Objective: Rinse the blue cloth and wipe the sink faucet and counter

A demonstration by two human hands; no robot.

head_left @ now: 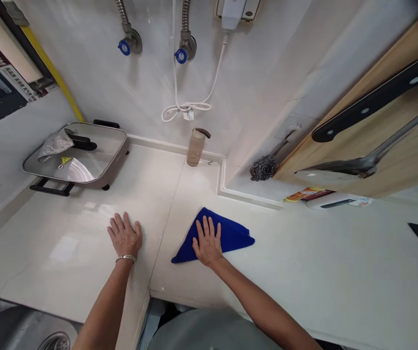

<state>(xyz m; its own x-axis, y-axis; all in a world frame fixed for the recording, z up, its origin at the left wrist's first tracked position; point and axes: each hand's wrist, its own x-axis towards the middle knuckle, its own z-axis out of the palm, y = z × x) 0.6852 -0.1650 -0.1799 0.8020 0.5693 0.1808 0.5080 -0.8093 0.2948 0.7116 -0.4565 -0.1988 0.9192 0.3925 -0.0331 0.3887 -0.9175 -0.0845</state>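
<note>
My right hand [209, 243] lies flat on a blue cloth [234, 233], its fingers spread and pointing toward the wall. The cloth is folded into a rough triangle and rests on the pale countertop [303, 272]. To the left, past the seam in the counter, my left hand [124, 237] is spread palm down on the bare surface, holding nothing. A silver bracelet [126, 258] circles that wrist.
An electric pan [101, 170] with a glass lid stands back left. A clear bottle [196, 148] is in the corner. At right hang a steel scrubber [263, 168], a knife [369, 107] and a spatula [369, 163]. A sink [15, 325] lies lower left.
</note>
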